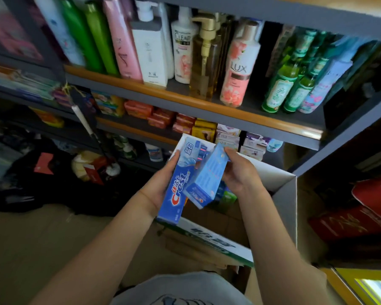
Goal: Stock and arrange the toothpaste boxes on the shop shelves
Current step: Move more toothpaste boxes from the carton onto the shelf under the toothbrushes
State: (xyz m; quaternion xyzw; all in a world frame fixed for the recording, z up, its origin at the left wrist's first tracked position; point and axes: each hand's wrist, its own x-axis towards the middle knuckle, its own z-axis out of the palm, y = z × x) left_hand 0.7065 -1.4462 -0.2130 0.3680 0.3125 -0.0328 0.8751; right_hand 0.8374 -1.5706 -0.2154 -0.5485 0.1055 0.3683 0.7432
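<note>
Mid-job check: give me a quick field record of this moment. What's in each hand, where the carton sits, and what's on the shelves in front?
left hand: grips a Crest toothpaste box, logo side facing the camera
right hand: holds a lighter blue toothpaste box, tilted, overlapping the Crest box
carton: open, below both hands, more boxes inside
upper shelf: shampoo and body wash bottles, including a pink Lux bottle
lower shelf: soap packs
boxes shelved: neither held box yet

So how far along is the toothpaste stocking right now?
Early or midway. In hand: the left hand grips a blue Crest toothpaste box; the right hand holds a lighter blue toothpaste box. Both are above the open white cardboard carton, which holds more packs. No toothpaste is clearly visible on the grey shelves.
</note>
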